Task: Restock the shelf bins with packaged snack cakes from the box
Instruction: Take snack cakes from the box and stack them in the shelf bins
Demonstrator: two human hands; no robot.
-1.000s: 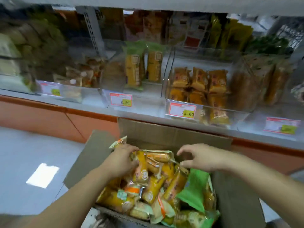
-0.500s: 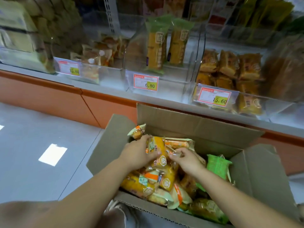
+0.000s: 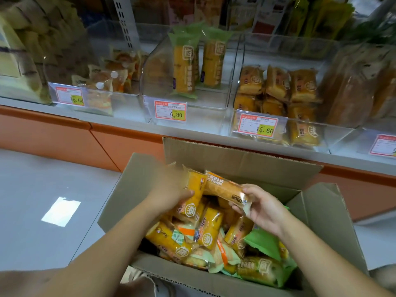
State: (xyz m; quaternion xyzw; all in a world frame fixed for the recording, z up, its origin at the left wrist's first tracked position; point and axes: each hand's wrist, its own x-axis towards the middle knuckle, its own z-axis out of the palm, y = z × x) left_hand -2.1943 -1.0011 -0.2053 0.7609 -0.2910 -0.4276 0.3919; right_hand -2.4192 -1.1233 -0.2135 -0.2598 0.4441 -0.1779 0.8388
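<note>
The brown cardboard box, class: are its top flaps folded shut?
No: the brown cardboard box has its flaps standing open, and yellow and green snack packets show inside.

The right grip (image 3: 263, 209), empty above the far side of the box (image 3: 235, 155) a second ago and then down among the packets, now pinches one end of a long orange waffle packet (image 3: 225, 186) and holds it lifted clear of the pile (image 3: 210, 236). The left grip (image 3: 169, 189), lower in the pile before, has risen with a yellow snack cake (image 3: 194, 194) and is blurred.
</note>
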